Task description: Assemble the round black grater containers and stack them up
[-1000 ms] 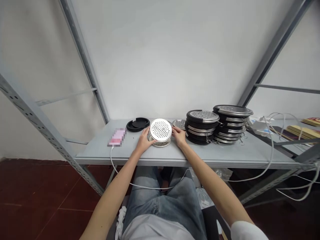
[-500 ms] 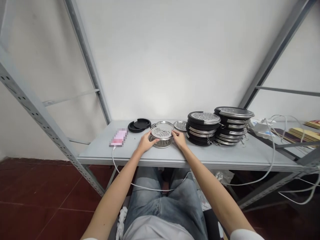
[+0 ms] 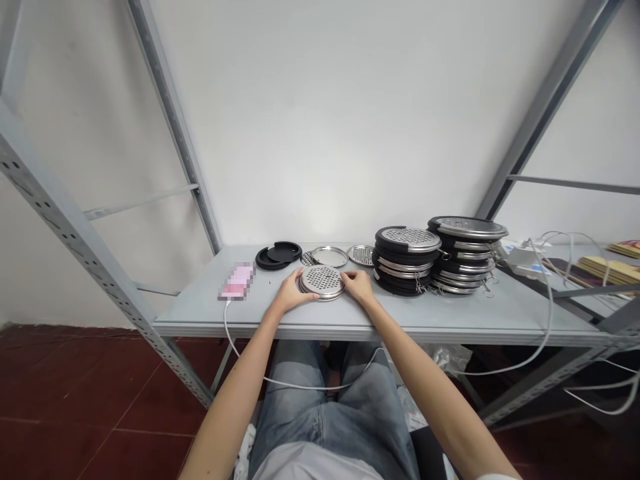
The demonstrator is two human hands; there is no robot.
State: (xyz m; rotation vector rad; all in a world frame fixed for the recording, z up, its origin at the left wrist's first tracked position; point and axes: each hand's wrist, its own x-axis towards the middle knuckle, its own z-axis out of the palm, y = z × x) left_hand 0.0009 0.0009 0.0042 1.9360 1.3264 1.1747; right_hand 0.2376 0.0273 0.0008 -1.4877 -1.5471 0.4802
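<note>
Disc [image 3: 321, 280], flat between left hand [image 3: 291, 292], half spread with thumb and fingers curved round rim, and right hand [image 3: 359, 285], nearly closed, pinching opposite edge. Looks light, stiff, slick; probably best taken by rim, clear of holes. Stack [image 3: 405, 260] just outside right hand.

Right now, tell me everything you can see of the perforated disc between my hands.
The perforated disc is round, silvery and metallic-looking, with rows of small holes inside a smooth rim. It lies roughly flat near the front of the table, over at least one more metal rim. Your left hand spans its left side; your right hand has its fingertips at the right edge.
</note>
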